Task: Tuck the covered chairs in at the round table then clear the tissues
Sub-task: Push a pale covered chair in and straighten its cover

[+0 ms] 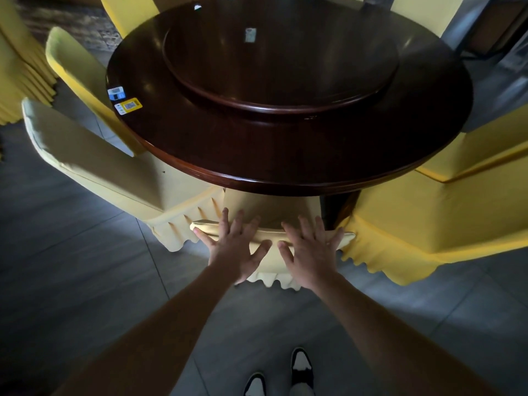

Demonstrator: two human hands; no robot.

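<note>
On the chair back (271,238), both flat hands (237,247).

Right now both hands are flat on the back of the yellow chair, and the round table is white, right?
Not quite. The round table is dark brown wood, not white, as the head view shows. The rest holds: the left hand and right hand both lie flat, fingers spread, on the top of the yellow chair back.
</note>
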